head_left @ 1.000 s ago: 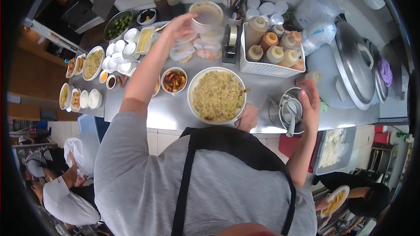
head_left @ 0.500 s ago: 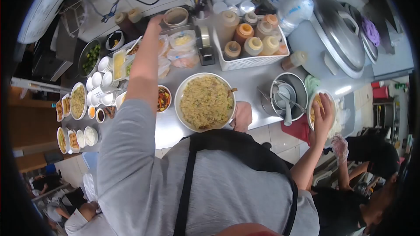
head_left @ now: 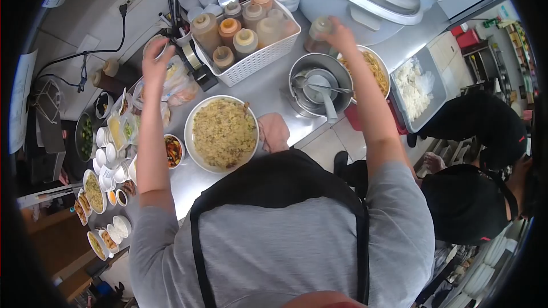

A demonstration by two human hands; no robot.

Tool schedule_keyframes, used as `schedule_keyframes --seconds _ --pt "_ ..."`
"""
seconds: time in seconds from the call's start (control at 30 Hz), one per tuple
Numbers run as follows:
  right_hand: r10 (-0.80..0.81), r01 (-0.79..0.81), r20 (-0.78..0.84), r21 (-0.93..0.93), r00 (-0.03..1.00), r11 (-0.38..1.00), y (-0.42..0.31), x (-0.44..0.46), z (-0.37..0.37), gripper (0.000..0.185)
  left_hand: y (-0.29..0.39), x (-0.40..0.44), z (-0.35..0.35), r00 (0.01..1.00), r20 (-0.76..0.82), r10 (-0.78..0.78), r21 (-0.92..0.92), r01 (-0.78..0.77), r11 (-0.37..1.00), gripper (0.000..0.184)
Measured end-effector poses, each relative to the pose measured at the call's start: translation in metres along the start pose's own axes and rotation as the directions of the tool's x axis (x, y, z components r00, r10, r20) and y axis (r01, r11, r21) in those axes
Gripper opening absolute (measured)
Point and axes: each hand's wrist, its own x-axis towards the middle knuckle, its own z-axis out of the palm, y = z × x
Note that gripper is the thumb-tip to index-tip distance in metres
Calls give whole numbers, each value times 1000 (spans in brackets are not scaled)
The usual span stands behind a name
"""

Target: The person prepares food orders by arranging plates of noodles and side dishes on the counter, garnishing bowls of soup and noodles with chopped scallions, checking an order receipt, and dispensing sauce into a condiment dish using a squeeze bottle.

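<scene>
My left hand (head_left: 155, 64) is at a small round bowl (head_left: 153, 41) near the wall. Its fingers are apart over the near rim, slightly blurred, and hide part of the bowl. My right hand (head_left: 341, 39) has its fingers round a squeeze bottle (head_left: 317, 33) with light-coloured contents, beside the white basket (head_left: 260, 52) of sauce bottles. Below my right forearm, partly covered by it, is a bowl of noodles (head_left: 374, 71). A large white bowl of fried rice (head_left: 224, 134) stands on the steel counter before me, with a folded cloth (head_left: 274, 131) touching its right side.
A steel pot (head_left: 319, 84) with ladles stands near the counter's front edge. Behind it is a big lidded cooker (head_left: 371, 0). A tape dispenser (head_left: 198, 68) and bagged ingredients lie near my left hand. Co-workers in black (head_left: 474, 199) stand on the right, by a bin of white food (head_left: 414, 88).
My right hand has left the noodle bowl and moved up to the squeeze bottle. My left hand has shifted from the small bowl's side to over its near rim. The view has turned.
</scene>
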Motion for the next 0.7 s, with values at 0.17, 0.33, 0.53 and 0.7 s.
schedule_keyframes --seconds 0.17,0.33,0.53,0.7 --pt "-84 90 -137 36 987 995 3 8 35 52 52 -42 59 971 212 113 106 -138 985 29" --pt "-407 409 -252 -47 878 911 -70 -35 -36 50 81 -64 106 864 440 244 -85 -230 969 49" --pt "-390 375 -108 584 915 720 -158 -86 -82 57 136 -83 118 818 403 411 -320 -295 900 63" --pt "-338 370 -164 547 927 751 -151 -95 -92 50 119 -66 60 850 527 -4 -243 155 958 52"
